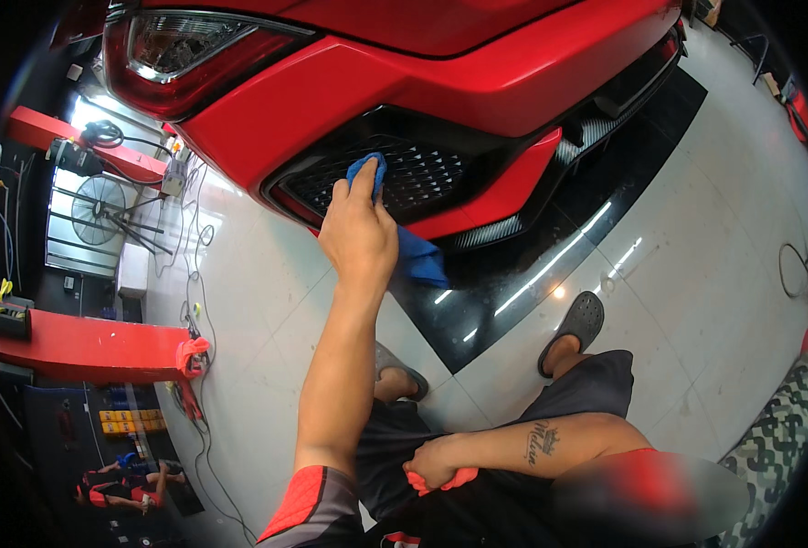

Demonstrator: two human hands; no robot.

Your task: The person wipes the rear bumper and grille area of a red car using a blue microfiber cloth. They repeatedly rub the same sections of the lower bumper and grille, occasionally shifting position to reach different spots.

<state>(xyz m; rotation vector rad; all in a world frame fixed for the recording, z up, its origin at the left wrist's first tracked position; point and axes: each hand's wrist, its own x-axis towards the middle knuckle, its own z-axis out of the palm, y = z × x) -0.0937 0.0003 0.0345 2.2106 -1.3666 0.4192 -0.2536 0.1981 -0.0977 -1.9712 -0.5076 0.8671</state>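
Observation:
My left hand [359,233] reaches forward and presses a blue microfiber cloth [421,260] against the black honeycomb grille insert [431,175] in a red car's bumper [349,79]. Part of the cloth is bunched under my fingertips, while a loose end hangs below the hand. Above the insert, the car's tail lamp [191,48] wraps around the corner. Close to my lap, my right hand [434,460] is closed around a crumpled red cloth [460,477], which shows on both sides of the fist.
Cables [205,411] trail over the pale tiles at left, beside red lift posts [102,349] and a pedestal fan [99,209]. Black floor tiles [541,274] lie below the bumper. Another person [130,486] is at far left. A camouflage-patterned surface [780,418] curves at right.

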